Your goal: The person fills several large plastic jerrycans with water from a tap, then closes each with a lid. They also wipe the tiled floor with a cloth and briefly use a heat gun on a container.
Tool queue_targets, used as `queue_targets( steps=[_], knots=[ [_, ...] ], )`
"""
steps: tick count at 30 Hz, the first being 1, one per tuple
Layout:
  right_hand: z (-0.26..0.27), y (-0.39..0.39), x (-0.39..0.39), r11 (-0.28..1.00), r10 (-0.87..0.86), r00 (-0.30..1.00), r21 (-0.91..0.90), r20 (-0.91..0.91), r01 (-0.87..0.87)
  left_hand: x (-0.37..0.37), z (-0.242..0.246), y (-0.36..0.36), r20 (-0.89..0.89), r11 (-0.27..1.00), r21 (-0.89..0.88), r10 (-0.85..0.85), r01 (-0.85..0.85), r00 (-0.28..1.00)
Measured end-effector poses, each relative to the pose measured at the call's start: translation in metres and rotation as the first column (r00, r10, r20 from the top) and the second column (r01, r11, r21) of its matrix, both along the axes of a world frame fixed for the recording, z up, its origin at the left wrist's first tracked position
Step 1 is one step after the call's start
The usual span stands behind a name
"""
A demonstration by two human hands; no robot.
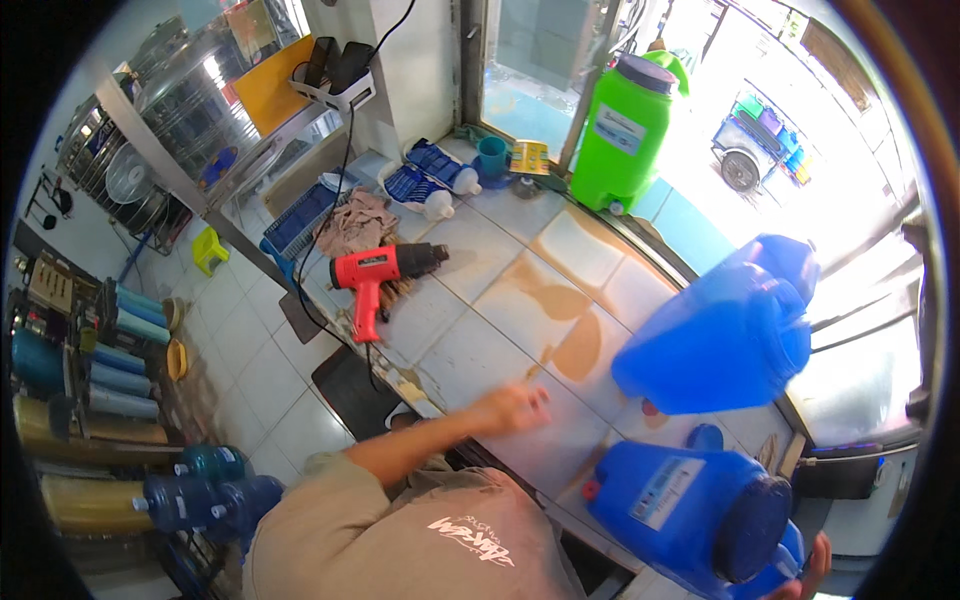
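My left hand point(517, 409) is blurred above the white-tiled counter point(480, 356), fingers partly curled, with nothing visible in it. At the lower right edge, my right hand point(814, 566) has its fingers spread beside a blue plastic water container point(637, 517). Whether it touches the container cannot be made out. That container has a dark screw cap, a paper label with writing and a red tap fitting. A second blue container point(690, 352) lies tilted behind it, its wide mouth uncapped. To the left, a red heat gun point(367, 266) rests on the counter, nozzle pointing right.
A bright green water container point(626, 135) stands by the doorway. Near the back are a pink cloth point(360, 221), a blue basket point(304, 221), bagged blue caps point(409, 184) and a teal cup point(493, 154). The heat gun's black cord point(330, 202) crosses the left edge. Brown liquid point(577, 349) puddles the tiles.
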State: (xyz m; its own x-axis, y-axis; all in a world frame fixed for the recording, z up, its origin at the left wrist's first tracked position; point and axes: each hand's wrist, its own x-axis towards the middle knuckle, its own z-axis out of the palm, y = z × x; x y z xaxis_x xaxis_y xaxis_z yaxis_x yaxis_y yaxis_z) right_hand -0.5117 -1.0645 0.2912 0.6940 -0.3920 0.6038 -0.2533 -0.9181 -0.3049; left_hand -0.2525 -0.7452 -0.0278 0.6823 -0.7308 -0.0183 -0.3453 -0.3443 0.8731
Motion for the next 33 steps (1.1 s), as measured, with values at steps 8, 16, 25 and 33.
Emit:
queue_targets(
  steps=[8, 16, 25, 33],
  knots=[
    [-0.092, 0.247, 0.177, 0.669, 0.371, 0.924, 0.717, -0.094, -0.196, 0.314, -0.011, 0.316, 0.563, 0.798, 0.014, 0.492, -0.603, 0.664],
    [-0.295, 0.486, 0.374, 0.776, 0.535, 0.792, 0.541, -0.294, -0.323, 0.365, -0.074, 0.350, 0.480, 0.841, 0.381, 0.176, -0.385, 0.859],
    [-0.315, 0.507, 0.393, 0.857, 0.331, 0.781, 0.514, -0.529, -0.015, 0.436, -0.012, 0.284, 0.645, 0.960, 0.038, 0.188, -0.276, 0.740],
    [-0.276, 0.479, 0.313, 0.791, 0.322, 0.924, 0.595, -0.206, -0.143, 0.481, -0.029, 0.261, 0.792, 0.959, 0.016, 0.161, -0.283, 0.589]
  ],
)
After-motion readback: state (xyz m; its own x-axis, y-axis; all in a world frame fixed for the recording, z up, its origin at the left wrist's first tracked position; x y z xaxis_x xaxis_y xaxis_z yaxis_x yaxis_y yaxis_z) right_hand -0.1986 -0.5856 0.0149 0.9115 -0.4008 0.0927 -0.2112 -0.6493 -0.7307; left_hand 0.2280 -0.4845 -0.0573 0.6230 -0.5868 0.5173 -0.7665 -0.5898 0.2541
